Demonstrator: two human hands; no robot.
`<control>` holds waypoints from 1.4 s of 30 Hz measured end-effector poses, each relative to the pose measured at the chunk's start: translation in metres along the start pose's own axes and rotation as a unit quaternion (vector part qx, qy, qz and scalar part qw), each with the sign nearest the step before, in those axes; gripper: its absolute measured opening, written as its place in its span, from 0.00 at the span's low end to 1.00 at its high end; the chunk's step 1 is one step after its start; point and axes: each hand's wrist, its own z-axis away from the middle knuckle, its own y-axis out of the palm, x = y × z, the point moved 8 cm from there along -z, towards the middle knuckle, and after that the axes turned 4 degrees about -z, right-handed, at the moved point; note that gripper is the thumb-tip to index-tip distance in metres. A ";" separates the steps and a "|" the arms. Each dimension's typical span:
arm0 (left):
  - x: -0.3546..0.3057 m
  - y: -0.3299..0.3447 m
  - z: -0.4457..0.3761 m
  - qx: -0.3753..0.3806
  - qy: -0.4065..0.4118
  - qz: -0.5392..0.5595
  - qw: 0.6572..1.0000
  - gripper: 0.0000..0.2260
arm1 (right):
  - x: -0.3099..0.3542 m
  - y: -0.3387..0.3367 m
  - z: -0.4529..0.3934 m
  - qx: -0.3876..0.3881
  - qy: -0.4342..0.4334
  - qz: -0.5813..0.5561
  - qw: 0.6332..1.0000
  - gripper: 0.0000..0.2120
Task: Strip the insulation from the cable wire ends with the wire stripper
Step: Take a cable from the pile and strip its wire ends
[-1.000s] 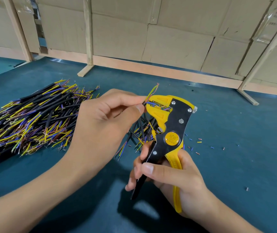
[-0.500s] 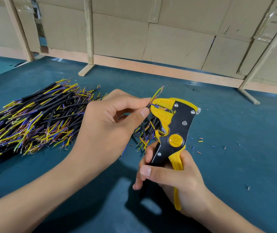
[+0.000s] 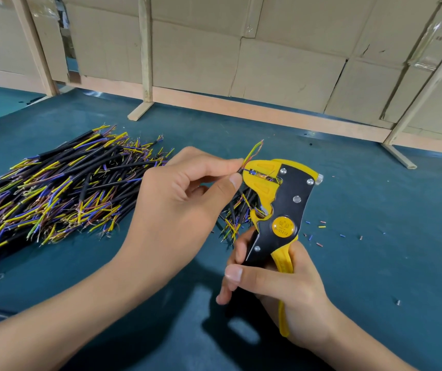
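Observation:
My right hand (image 3: 278, 287) grips the handles of a yellow and black wire stripper (image 3: 281, 207), held upright above the table. My left hand (image 3: 185, 199) pinches a black cable between thumb and forefinger at the stripper's jaws. One thin blue wire of the cable lies inside the yellow jaws (image 3: 260, 175). The cable's yellow and reddish wires (image 3: 254, 149) stick up past the top of the jaws. The body of the cable is hidden behind my left hand.
A big pile of black cables with yellow, blue and purple wire ends (image 3: 48, 191) lies at the left on the blue table (image 3: 375, 263). More cables (image 3: 235, 220) lie behind the stripper. Small insulation scraps (image 3: 321, 228) dot the table at the right. Cardboard and wooden slats (image 3: 144, 49) stand behind.
Both hands and the stripper have shifted slightly right and down in the view. The blue wire now sits further inside the jaws. My right hand's fingers have tightened round the handles.

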 end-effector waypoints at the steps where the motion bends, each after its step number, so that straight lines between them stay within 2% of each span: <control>1: 0.001 0.000 0.000 -0.003 -0.012 0.022 1.000 0.08 | 0.001 0.001 0.000 0.008 0.000 -0.002 1.000 0.07; 3: 0.003 0.000 0.000 -0.011 -0.032 0.034 0.999 0.08 | 0.001 0.004 0.000 0.018 0.000 -0.008 1.000 0.07; 5: 0.004 -0.002 0.002 -0.022 -0.030 -0.008 0.999 0.08 | 0.001 0.005 -0.001 0.017 0.001 -0.014 1.000 0.08; 9: -0.003 -0.001 0.011 -0.044 -0.001 -0.116 0.992 0.10 | -0.001 0.003 -0.001 0.011 0.008 -0.011 1.000 0.08; 14: -0.010 -0.001 0.016 -0.057 0.033 -0.160 0.985 0.10 | -0.003 -0.001 -0.001 -0.010 0.012 0.001 1.000 0.09; 26: -0.008 -0.001 0.018 -0.071 0.031 -0.167 0.983 0.10 | 0.000 -0.001 -0.002 0.012 0.003 0.031 0.999 0.09; 31: -0.008 0.004 0.019 -0.059 0.042 -0.167 0.983 0.10 | 0.001 -0.011 0.001 -0.043 -0.018 0.050 0.998 0.16; 42: -0.003 0.000 0.012 -0.055 0.073 -0.199 0.976 0.10 | 0.002 -0.010 0.000 -0.055 -0.011 0.027 0.998 0.16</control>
